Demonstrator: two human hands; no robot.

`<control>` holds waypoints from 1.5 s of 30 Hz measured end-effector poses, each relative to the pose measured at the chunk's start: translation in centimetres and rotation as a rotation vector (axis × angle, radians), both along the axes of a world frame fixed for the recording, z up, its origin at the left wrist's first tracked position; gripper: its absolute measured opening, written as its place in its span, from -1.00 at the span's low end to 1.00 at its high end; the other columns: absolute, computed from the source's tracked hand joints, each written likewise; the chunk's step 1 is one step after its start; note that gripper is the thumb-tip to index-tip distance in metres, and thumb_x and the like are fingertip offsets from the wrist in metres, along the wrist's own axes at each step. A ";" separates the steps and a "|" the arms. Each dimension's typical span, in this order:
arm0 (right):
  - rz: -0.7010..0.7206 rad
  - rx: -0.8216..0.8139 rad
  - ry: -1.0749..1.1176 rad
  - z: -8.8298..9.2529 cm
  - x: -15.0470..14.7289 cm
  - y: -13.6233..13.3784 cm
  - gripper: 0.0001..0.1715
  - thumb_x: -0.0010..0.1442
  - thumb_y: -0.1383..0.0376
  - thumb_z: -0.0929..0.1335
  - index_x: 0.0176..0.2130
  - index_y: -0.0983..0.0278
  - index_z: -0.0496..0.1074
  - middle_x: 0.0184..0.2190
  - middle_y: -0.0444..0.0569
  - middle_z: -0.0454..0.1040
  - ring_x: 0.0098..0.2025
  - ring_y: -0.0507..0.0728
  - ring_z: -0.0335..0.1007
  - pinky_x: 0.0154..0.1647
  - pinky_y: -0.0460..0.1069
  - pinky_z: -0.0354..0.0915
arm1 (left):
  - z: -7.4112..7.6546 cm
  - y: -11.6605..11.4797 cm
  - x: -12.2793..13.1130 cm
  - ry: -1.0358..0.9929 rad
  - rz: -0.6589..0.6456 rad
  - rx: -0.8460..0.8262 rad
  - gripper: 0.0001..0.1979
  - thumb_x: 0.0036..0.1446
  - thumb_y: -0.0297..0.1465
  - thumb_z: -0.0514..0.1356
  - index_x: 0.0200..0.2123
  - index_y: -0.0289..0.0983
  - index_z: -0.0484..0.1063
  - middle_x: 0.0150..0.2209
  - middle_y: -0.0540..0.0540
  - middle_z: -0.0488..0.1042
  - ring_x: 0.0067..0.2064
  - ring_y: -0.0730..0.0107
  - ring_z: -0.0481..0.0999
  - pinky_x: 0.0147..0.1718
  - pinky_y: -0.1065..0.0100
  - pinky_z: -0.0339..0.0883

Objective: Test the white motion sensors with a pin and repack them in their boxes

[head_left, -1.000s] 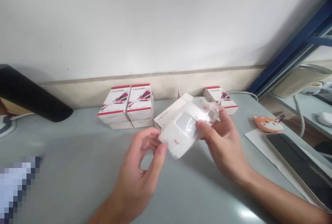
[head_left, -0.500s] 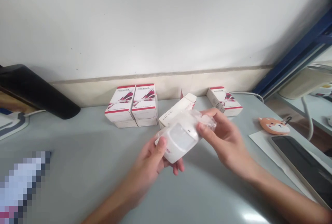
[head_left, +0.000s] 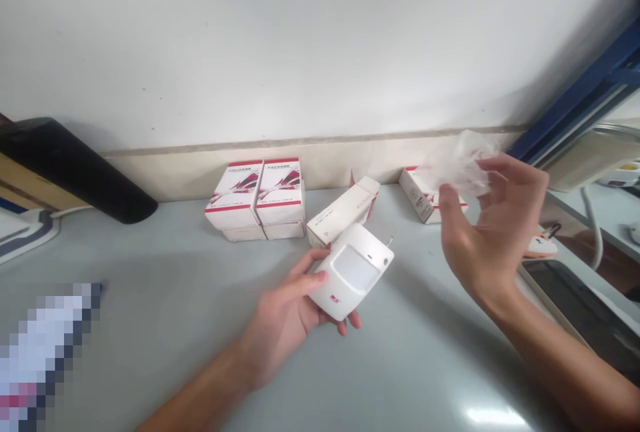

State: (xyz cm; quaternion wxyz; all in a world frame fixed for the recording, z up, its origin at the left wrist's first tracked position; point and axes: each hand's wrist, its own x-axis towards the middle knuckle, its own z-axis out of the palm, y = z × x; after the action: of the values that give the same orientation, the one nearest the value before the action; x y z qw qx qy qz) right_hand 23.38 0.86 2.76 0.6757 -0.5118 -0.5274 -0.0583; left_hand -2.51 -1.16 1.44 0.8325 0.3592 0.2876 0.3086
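My left hand (head_left: pixel 295 305) is closed around a white motion sensor (head_left: pixel 350 275), thumb on its front and fingers beneath. The sensor has a pale window, a small red logo and a short metal antenna at its upper right corner. Off to the right, my right hand (head_left: pixel 500 219) is raised and pinches a crumpled clear plastic bag (head_left: pixel 460 159). The bag partly covers a red-and-white box (head_left: pixel 420 202) behind it. Just beyond the sensor, an opened white carton (head_left: pixel 343 212) lies on its side with its flap up.
Red-and-white boxes (head_left: pixel 255 199) stand stacked by the wall. A black cylinder (head_left: pixel 80 169) leans at the left. Along the right side of the grey table (head_left: pixel 190 339) lie a phone (head_left: pixel 580 312) and an orange animal-faced item (head_left: pixel 543 245), partly hidden by my right hand.
The plastic bag has come off the sensor. My right hand has carried it up and to the right, while my left hand keeps the bare sensor in nearly the same place.
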 end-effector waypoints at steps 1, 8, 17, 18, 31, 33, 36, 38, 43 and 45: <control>-0.002 -0.036 -0.088 -0.2 0.1 0.0 -0.56 0.25 0.36 0.44 0.09 0.14 0.36 0.17 0.13 0.37 0.30 0.35 0.35 0.27 0.29 0.32 | -0.1 0.0 -0.1 -0.044 -0.014 0.000 -0.63 0.32 -0.27 0.19 0.16 -0.21 0.38 0.01 -0.25 0.57 -0.20 0.06 0.67 -0.24 0.18 0.40; 0.211 -0.523 -0.493 -2.1 0.8 0.2 -0.57 0.15 0.42 0.37 0.02 0.13 0.39 0.35 0.10 0.33 0.43 0.43 0.20 0.35 0.40 0.24 | -0.5 0.4 -0.2 -0.115 -0.030 -0.010 -0.51 0.48 -0.21 -0.09 0.23 -0.38 0.37 0.02 -0.47 0.59 -0.22 -0.02 0.64 -0.20 0.06 0.37; 0.198 -0.522 -0.500 -1.3 -0.1 -0.6 -0.80 0.41 0.10 0.33 -0.08 0.15 0.41 0.28 0.12 0.37 0.29 0.40 0.36 0.20 0.33 0.34 | -0.5 0.3 -0.4 -0.120 0.081 -0.029 -0.55 0.40 -0.28 -0.07 0.11 -0.42 0.45 -0.10 -0.45 0.61 -0.32 0.01 0.60 -0.30 0.11 0.34; 0.180 -0.465 -0.473 -1.2 -0.3 -0.7 -0.80 0.41 0.12 0.34 -0.05 0.16 0.41 0.26 0.15 0.37 0.26 0.39 0.38 0.17 0.31 0.35 | -0.4 0.2 -0.5 -0.111 0.087 -0.023 -0.55 0.39 -0.28 -0.07 0.07 -0.43 0.46 -0.13 -0.44 0.62 -0.34 0.02 0.60 -0.32 0.13 0.33; 0.953 -0.654 -0.027 -0.3 -3.1 -3.4 -0.68 0.52 0.07 0.25 0.02 0.10 0.53 -0.24 -0.08 0.59 -0.24 0.10 0.46 -0.28 -0.01 0.35 | -0.9 -0.6 0.3 -0.148 0.007 0.017 -0.48 0.35 -0.30 -0.11 0.11 -0.44 0.49 -0.33 -0.36 0.63 -0.50 0.19 0.52 -0.52 0.27 0.25; 0.946 -0.636 0.049 -0.2 -3.3 -3.6 -0.71 0.49 0.07 0.30 0.00 0.08 0.57 -0.23 -0.09 0.60 -0.26 0.09 0.45 -0.31 -0.03 0.34 | -1.0 -0.7 0.2 -0.163 -0.010 0.043 -0.45 0.37 -0.28 -0.13 0.17 -0.43 0.46 -0.31 -0.36 0.64 -0.50 0.20 0.52 -0.53 0.27 0.25; 0.929 -0.594 0.132 0.2 -3.5 -3.6 -0.75 0.46 0.10 0.35 -0.09 0.11 0.62 -0.30 -0.10 0.58 -0.32 0.05 0.42 -0.35 -0.05 0.32 | -1.2 -0.7 0.1 -0.151 -0.060 0.058 -0.43 0.39 -0.22 -0.13 0.10 -0.46 0.50 -0.25 -0.41 0.64 -0.45 0.16 0.55 -0.45 0.21 0.32; 0.900 -0.571 0.166 0.4 -3.5 -3.4 -0.73 0.45 0.11 0.38 -0.19 0.16 0.64 -0.36 -0.10 0.55 -0.35 0.04 0.40 -0.34 -0.06 0.32 | -1.0 -0.7 0.1 -0.125 -0.077 0.044 -0.42 0.42 -0.18 -0.15 0.03 -0.45 0.53 -0.23 -0.41 0.63 -0.42 0.15 0.56 -0.41 0.20 0.32; 0.727 -0.584 0.286 0.2 -2.9 -2.4 -0.59 0.41 0.00 0.39 -0.33 0.21 0.59 -0.54 -0.17 0.34 -0.48 -0.02 0.17 -0.47 -0.07 0.14 | -0.3 -0.6 0.4 -0.025 -0.079 0.028 -0.43 0.47 -0.12 -0.15 0.08 -0.37 0.49 -0.18 -0.35 0.60 -0.45 0.25 0.51 -0.44 0.26 0.20; 0.651 -0.561 0.369 0.2 -2.2 -1.8 -0.55 0.38 -0.07 0.40 -0.33 0.21 0.57 -0.61 -0.22 0.20 -0.54 -0.03 0.02 -0.54 -0.06 0.02 | -0.1 -0.7 0.5 0.009 -0.101 0.034 -0.45 0.47 -0.12 -0.13 0.02 -0.39 0.50 -0.18 -0.35 0.59 -0.45 0.28 0.49 -0.44 0.27 0.18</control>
State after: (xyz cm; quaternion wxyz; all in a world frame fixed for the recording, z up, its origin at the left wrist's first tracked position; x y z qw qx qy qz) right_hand 21.19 -0.97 2.96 0.5770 -0.4842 -0.5269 0.3936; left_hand -2.01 -1.82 1.30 0.8395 0.3888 0.2676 0.2692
